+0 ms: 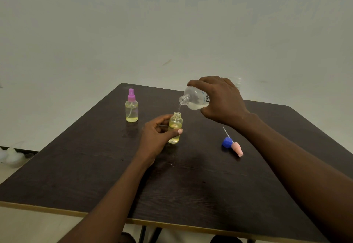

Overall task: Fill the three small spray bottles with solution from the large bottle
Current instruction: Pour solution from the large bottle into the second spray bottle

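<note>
**Inspector:** Where is the bottle under filling found, and how is it secured?

**Assistant:** The open small bottle is stood upright on the worktop, near its middle, with the neck uncapped. It is gripped by the left hand, the thumb laid across the front and the fingers curled round the far side. This is judged to be done so that the light bottle is not tipped by the stream. Yellowish contents are seen through most of its height

**Inspector:** And the source?

**Assistant:** The large bottle is held tilted, mouth down and to the left, just above the small neck and not touching it. A thin stream is seen between the two. The right hand is clamped over the body from above, its fingers wrapped round it, so that the tilt can be finely governed. A small amount of milky liquid is seen pooled at the low side

**Inspector:** What else is noted?

**Assistant:** A capped spray bottle with a purple head is stood to the left, well apart. It is judged finished and set out of the way. To the right, a blue cap and a pink spray head lie touching, laid within reach for refitting. A third small bottle cannot be identified, since a faint clear shape behind the right hand is too blurred to be named
</note>
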